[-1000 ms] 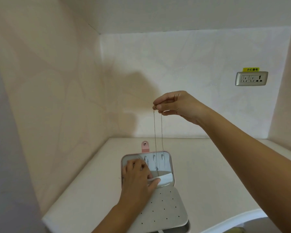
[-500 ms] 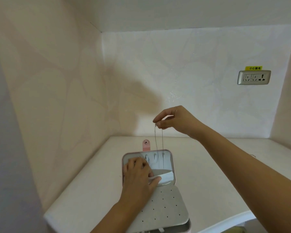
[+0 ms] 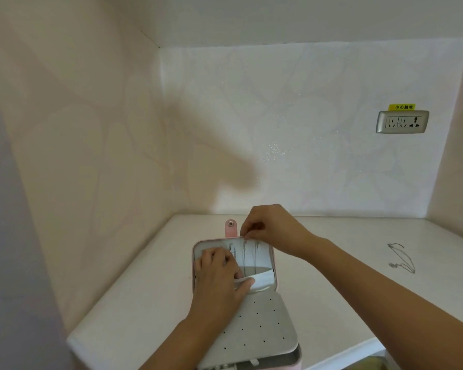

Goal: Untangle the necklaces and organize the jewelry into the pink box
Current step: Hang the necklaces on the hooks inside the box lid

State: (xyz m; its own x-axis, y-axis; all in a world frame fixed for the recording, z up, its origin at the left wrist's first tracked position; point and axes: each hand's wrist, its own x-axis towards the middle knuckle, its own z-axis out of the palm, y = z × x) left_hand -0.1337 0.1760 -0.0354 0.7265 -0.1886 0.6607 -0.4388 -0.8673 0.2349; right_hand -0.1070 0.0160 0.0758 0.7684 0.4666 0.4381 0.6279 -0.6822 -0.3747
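The pink box [image 3: 275, 263] lies open on the white counter, its lid flat at the back with small hooks and thin chains inside. My right hand [image 3: 271, 231] pinches the top of a fine silver necklace [image 3: 245, 253] at the lid's far edge, by the hooks. My left hand [image 3: 219, 279] rests on the lid and pinches the white pocket flap [image 3: 262, 280] at its lower part. A grey perforated panel [image 3: 259, 327] covers the box's near half. Another silver necklace [image 3: 401, 259] lies loose on the counter to the right.
The counter [image 3: 134, 295] sits in an alcove with walls at the left, back and right. A wall socket [image 3: 402, 122] with a yellow label is on the back wall. The pink snap tab [image 3: 230, 227] sticks out behind the lid. The counter's front edge runs close under the box.
My right hand has come down from high above the box to the lid's far edge, lowering the hanging necklace into the lid. My left hand has stayed on the pocket flap.
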